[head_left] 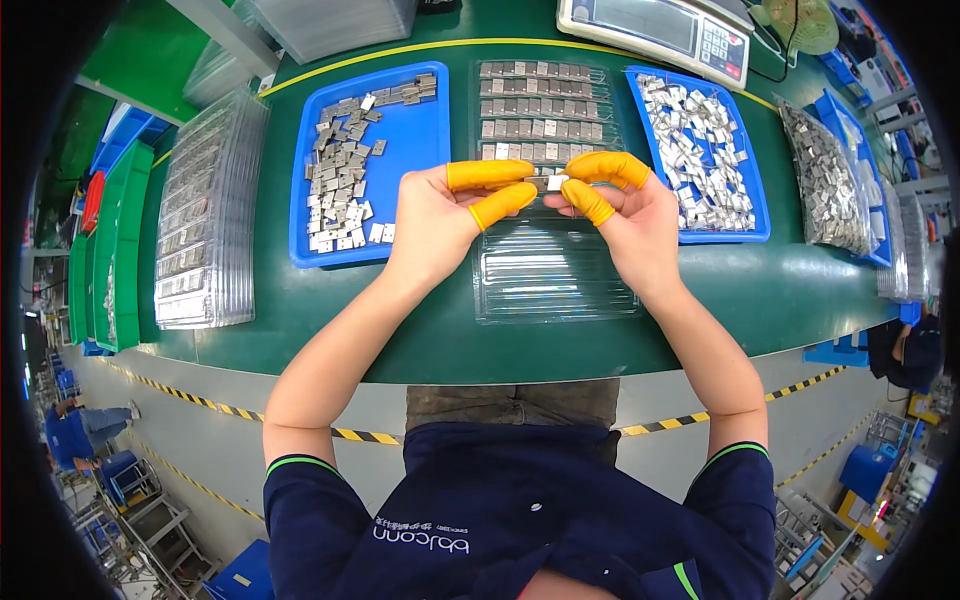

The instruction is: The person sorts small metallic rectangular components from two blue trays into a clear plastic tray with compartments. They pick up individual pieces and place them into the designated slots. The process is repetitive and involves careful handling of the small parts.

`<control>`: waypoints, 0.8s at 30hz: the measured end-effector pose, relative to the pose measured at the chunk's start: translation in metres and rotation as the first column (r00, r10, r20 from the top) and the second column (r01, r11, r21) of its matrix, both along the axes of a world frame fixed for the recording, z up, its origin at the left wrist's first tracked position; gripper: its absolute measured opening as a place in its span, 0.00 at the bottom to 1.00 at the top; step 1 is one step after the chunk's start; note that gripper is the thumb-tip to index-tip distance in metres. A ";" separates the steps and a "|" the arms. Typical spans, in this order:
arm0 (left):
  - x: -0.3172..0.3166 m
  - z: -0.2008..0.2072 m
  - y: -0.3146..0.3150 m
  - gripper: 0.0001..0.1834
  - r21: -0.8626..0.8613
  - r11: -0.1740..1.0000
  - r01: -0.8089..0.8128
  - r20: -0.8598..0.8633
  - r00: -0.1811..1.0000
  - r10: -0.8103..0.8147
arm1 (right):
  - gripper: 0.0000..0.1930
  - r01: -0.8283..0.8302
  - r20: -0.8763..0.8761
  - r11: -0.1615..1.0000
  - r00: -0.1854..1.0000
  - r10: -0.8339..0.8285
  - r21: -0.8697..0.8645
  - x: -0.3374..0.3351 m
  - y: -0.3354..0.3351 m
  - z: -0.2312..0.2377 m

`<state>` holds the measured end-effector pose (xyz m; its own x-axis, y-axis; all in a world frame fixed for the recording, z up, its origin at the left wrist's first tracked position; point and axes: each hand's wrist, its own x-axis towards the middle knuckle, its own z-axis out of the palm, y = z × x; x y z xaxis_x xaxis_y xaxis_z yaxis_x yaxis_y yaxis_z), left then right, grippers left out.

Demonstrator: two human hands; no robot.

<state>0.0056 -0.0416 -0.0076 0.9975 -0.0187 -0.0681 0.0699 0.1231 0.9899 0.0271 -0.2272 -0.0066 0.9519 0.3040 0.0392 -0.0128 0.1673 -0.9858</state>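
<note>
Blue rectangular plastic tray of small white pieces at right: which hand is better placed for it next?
Probably the right hand, close to this tray; the left hand is farther away. Both pinch a small flat grey-and-white item, so neither is free.
</note>
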 end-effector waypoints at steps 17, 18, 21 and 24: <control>-0.003 0.003 0.001 0.15 0.082 0.996 0.035 -0.012 0.999 -0.034 | 0.09 -0.001 -0.004 0.996 1.000 0.000 -0.087 0.000 -0.003 0.003; -0.003 0.003 0.001 0.15 0.085 0.995 0.046 -0.014 0.999 -0.045 | 0.09 -0.010 -0.008 0.996 1.000 0.009 -0.084 -0.001 -0.003 0.002; -0.006 0.006 -0.003 0.14 0.105 0.993 0.053 -0.024 0.998 -0.050 | 0.09 0.018 0.020 0.995 1.000 -0.016 -0.101 -0.001 -0.004 0.003; -0.004 0.004 0.001 0.14 0.100 0.994 0.041 -0.004 0.999 -0.041 | 0.08 0.077 0.043 0.991 0.996 -0.072 -0.110 0.001 -0.007 0.010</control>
<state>0.0013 -0.0410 -0.0039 0.9959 -0.0525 -0.0732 0.0744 0.0206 0.9970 0.0277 -0.2347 0.0031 0.9705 0.2367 0.0465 0.0342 0.0559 -0.9979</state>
